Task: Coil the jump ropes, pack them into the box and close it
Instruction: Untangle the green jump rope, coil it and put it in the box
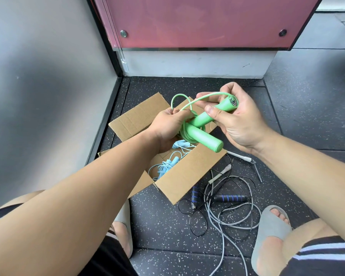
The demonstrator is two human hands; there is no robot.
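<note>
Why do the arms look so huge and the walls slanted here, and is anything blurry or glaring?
Head view: the wide-angle lens swells the near forearms and tilts the wall edges outward; head view light is soft and even, shadows faint beside the box; the pink panel carries a dull sheen, no hard glare; the left hand, right hand and green jump rope look sharp.

Speckled floor (157, 232), open box (187, 172), loose ropes (229, 198).

Matt green plastic handles (204, 138), brown corrugated cardboard box (184, 177), speckled rubber floor (167, 226).
</note>
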